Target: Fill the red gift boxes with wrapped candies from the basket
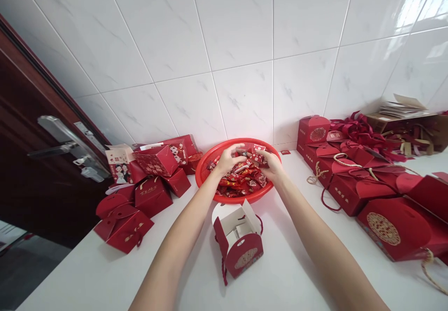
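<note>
A round red plastic basket (200,173) stands against the tiled wall, with several red wrapped candies (241,185) inside. Over its left part is my left hand (229,159), its fingers curved and apart, with nothing visible in them. My right hand (272,165) pinches a red patterned candy packet (258,154) at the basket's right side. Between my forearms, just in front of the basket, a red gift box (244,256) sits upright with its flaps open. White inner walls and a dark red cord handle show on it.
Several red gift boxes (154,195) are piled at the left, near a dark door (31,96) with a metal handle. More red boxes (350,194) with cords line the right side. Behind them are red ribbons (364,129) and a cardboard box (434,127). All stand on a white tabletop (280,264).
</note>
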{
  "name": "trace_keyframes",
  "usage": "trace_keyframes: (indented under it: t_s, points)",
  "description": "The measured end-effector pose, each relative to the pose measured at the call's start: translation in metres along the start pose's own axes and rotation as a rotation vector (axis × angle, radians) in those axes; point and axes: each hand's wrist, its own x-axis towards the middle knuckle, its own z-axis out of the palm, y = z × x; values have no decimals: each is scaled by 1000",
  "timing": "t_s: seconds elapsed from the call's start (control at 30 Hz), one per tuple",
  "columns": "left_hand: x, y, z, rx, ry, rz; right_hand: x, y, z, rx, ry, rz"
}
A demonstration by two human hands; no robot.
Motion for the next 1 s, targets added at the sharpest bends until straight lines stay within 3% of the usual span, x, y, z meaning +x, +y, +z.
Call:
trace_keyframes:
  t_s: [0.3,0.6,0.7,0.83,1.0]
  points:
    - [3,3,-3,118,-109,-15,-1,3,-1,-63,75,-64]
    - [-1,9,1,46,-196,-43,-2,4,-4,-68,-48,-103]
    - [-2,7,2,79,-155,-32,-5,3,-3,-56,-80,-112]
    - [0,5,0,196,-10,16,-5,2,-3,-63,-37,-99]
    - [2,-1,-1,303,21,-113,-4,2,-2,-38,22,-58]
